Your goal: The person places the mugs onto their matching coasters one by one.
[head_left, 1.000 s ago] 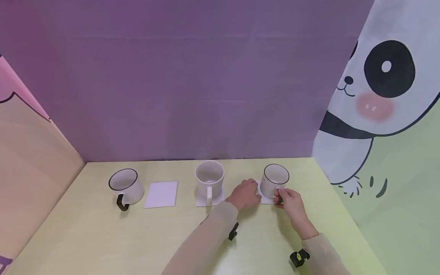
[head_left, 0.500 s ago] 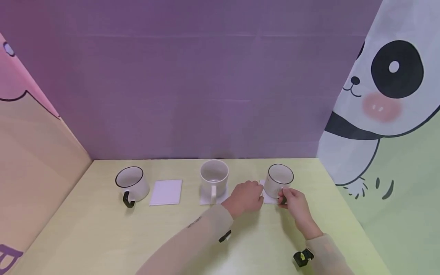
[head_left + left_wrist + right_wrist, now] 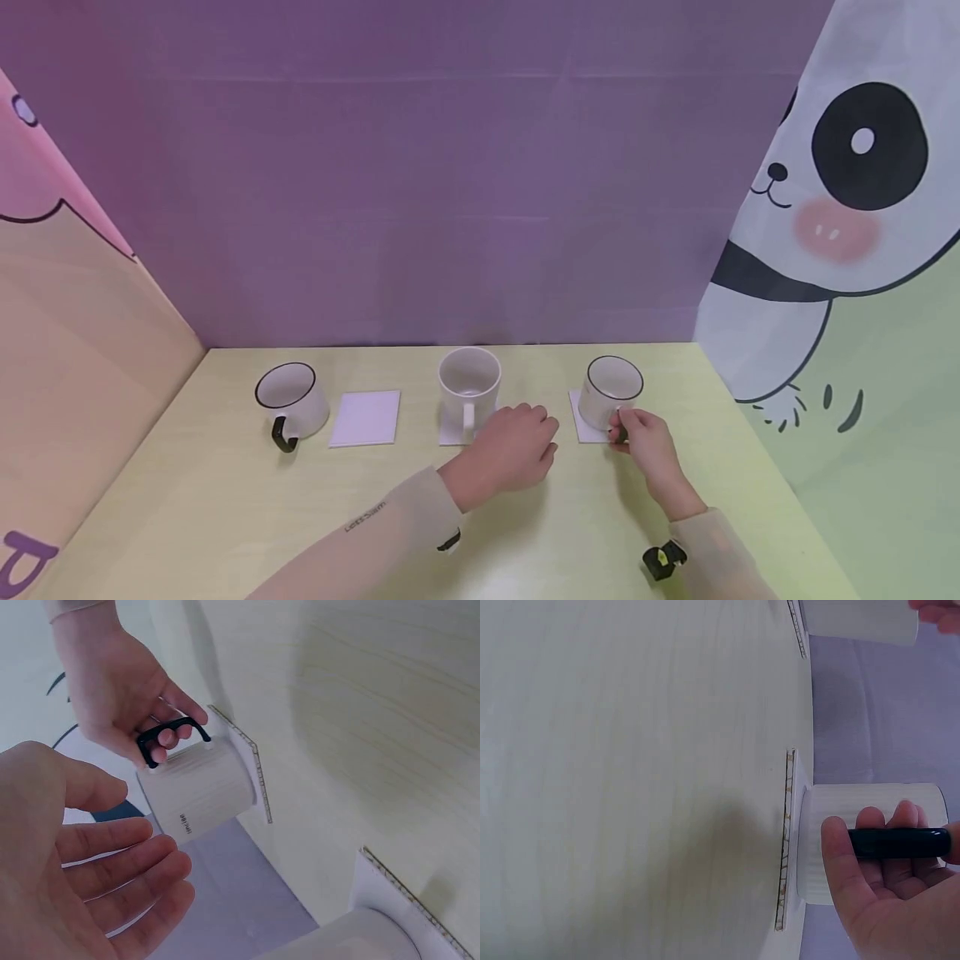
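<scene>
My right hand (image 3: 654, 454) pinches the black handle (image 3: 900, 844) of a white mug (image 3: 604, 402) with a dark rim. This mug stands upright on a square white coaster (image 3: 589, 433), whose cut edge shows in the right wrist view. Nothing is in my left hand (image 3: 506, 450), which hovers over the table between that mug and the middle one, apart from both. Its fingers (image 3: 135, 862) are loosely bent in the left wrist view. The plain white middle mug (image 3: 470, 383) sits on another white coaster (image 3: 450, 432), its handle facing me.
Farther left, a bare white coaster (image 3: 365, 419) lies on the pale wooden table (image 3: 225, 517). Beside it stands a white mug (image 3: 300, 410) with a black rim and black handle, directly on the wood. A purple backdrop (image 3: 450, 183) rises behind the table.
My left hand has drawn away from the right coaster, moving left toward me. The right hand stays on the mug's handle. The head view has shifted slightly.
</scene>
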`<state>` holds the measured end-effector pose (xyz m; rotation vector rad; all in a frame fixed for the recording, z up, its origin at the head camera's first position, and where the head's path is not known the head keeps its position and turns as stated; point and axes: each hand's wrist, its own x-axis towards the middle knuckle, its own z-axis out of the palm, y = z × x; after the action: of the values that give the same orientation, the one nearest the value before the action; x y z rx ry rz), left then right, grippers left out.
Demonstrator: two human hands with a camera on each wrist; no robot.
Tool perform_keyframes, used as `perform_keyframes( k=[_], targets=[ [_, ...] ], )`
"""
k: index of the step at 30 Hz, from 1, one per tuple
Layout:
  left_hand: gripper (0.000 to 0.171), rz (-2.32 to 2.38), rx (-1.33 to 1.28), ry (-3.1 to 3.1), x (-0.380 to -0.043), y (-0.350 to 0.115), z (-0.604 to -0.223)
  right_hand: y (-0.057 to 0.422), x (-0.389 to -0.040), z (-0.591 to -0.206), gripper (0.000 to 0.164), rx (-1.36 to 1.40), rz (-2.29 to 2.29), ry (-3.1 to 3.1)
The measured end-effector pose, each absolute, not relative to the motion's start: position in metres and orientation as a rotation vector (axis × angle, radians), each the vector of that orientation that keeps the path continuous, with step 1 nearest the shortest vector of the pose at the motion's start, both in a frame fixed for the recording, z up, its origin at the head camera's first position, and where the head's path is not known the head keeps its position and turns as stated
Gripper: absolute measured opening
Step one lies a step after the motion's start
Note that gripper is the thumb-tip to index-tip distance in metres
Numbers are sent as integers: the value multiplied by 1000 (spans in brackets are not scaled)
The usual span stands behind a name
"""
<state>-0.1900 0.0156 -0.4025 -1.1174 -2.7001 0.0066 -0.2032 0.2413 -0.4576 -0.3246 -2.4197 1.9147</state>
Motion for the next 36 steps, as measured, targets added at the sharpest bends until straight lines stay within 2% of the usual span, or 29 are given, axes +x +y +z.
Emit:
perform_keyframes(
  k=[9,17,25,36],
  targets=[
    [14,-200,-1054,-2562,-174,-18,-388,241,-201,-456,37,-317,1906,-2426],
    [7,-328,-967,-2414,-169,-49,-380,240,-200,-455,36,-325,1922,-2412],
    [15,-486,-789,-2398,-171,-84,-376,239,-200,-454,36,-321,1929,-2407],
    [14,-630,-516,-2246,-178,-134,-383,239,-201,-454,35,-331,1917,-2411]
  ],
)
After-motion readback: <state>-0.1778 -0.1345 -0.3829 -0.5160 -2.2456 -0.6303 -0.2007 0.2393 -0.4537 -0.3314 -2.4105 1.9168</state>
